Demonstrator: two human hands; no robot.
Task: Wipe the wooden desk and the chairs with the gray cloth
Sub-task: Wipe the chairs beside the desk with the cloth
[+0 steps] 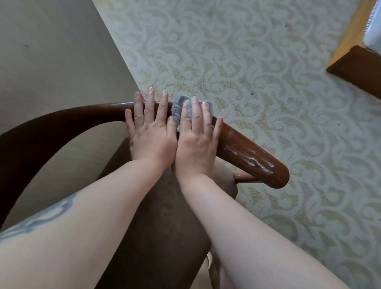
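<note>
A dark wooden chair with a curved armrest rail (251,153) and a brown padded seat (159,225) fills the lower left. The gray cloth (179,110) lies bunched on top of the rail. My right hand (197,139) presses flat on the cloth with straight fingers. Beside it, my left hand (150,133) rests flat on the rail, fingers spread and straight, touching the cloth's left edge. A wet sheen shows on the rail's right end.
Patterned pale carpet (269,59) covers the floor to the right. A beige wall (32,54) stands at the left behind the chair. A wooden furniture corner (360,64) with a white item sits at the top right.
</note>
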